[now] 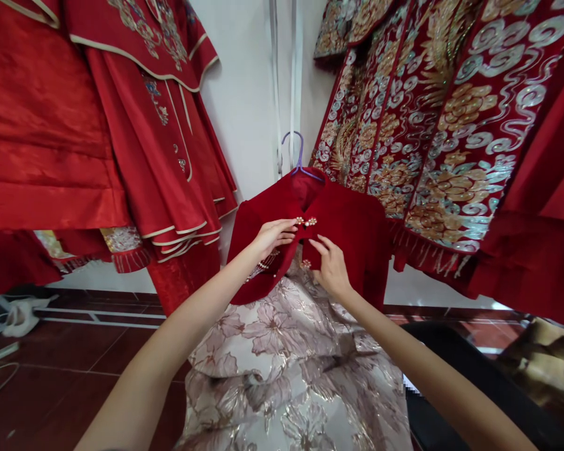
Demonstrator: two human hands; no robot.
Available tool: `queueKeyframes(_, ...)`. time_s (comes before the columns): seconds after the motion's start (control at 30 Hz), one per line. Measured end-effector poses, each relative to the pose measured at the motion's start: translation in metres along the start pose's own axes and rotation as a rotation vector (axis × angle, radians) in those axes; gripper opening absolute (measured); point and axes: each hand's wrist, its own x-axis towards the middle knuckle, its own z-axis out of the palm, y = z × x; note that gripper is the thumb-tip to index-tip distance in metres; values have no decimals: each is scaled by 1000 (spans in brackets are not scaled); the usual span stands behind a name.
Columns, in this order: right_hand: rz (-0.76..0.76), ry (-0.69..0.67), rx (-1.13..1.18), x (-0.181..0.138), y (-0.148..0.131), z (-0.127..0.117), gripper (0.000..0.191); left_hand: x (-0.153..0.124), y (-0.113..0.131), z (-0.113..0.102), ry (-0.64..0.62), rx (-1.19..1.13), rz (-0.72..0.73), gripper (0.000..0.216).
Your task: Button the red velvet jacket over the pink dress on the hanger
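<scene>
A dark red velvet short jacket (352, 225) hangs on a purple hanger (299, 153) against the white wall. My left hand (273, 235) pinches the left front edge of the jacket beside a small pearl clasp (306, 221). My right hand (329, 266) grips the right front edge just below the clasp, fingers curled onto the fabric. Under the jacket falls a pale brocade skirt (291, 363) with pink flowers.
Red satin robes with cream trim (136, 138) hang at the left. Heavily embroidered red and gold gowns (432, 125) hang at the right. The floor (66, 357) is dark red tile, with white cables and a cloth at the far left. A black object (470, 369) sits low right.
</scene>
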Motion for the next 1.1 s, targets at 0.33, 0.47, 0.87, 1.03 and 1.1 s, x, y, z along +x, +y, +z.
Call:
queueKeyframes(0.33, 526, 177, 616, 19, -36, -59, 26, 13, -56, 31, 51, 1, 193, 24)
queueKeyframes(0.47, 594, 48, 816, 9, -49, -46, 30, 17, -98, 36, 201, 120, 336, 24)
queueKeyframes(0.87, 603, -105, 822, -21, -53, -34, 25, -41, -124, 12, 746, 327, 559, 25)
queueKeyframes(1.03, 584, -179, 936, -8, -52, -33, 30, -26, -116, -18, 593, -107, 327, 38)
queueKeyframes(1.1, 569, -187, 959, 7, -52, -25, 33, -28, -112, -27, 428, -280, 247, 37)
